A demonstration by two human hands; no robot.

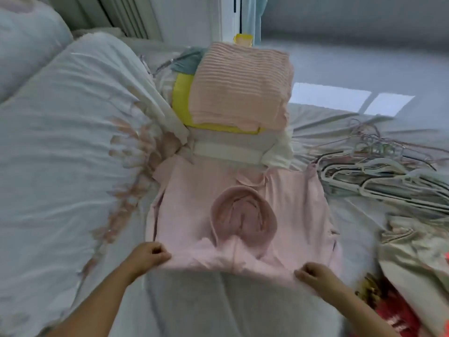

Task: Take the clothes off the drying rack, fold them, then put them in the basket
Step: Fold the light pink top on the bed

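pink garment (189, 203): soft pale-pink jersey, spread flat in the middle of the bed, its near hem lifted and rumpled; motion blur softens the edges.
hood (243, 212): a rounded, darker dusty-pink pouch lying open on the garment's middle, with folds inside.
left hand (148, 257): fingers curled under, pinching the near-left edge of the pink garment.
right hand (315, 276): fingers curled likewise, pinching the near-right edge of the same hem.
ribbed knit (240, 86): salmon-pink, with fine horizontal ridges, folded square on top of a stack just beyond the pink garment.
yellow piece (182, 98): smooth and bright, folded under the knit and showing at its left and front.
grey and white piece (226, 149): lowest in the stack, a white band across its front, touching the far edge of the pink garment.
hangers (379, 171): thin pale hooks and bars in a tangled heap on the right.
beige garment (418, 259): crumpled at the right edge, near a red patterned cloth (388, 314).
duvet (60, 142): white, puffy and creased, with a faded pink print, bunched along the left.
bed sheet (352, 215): pale grey-white and wrinkled.
floor (364, 57): smooth grey, with two bright patches of light (330, 96).
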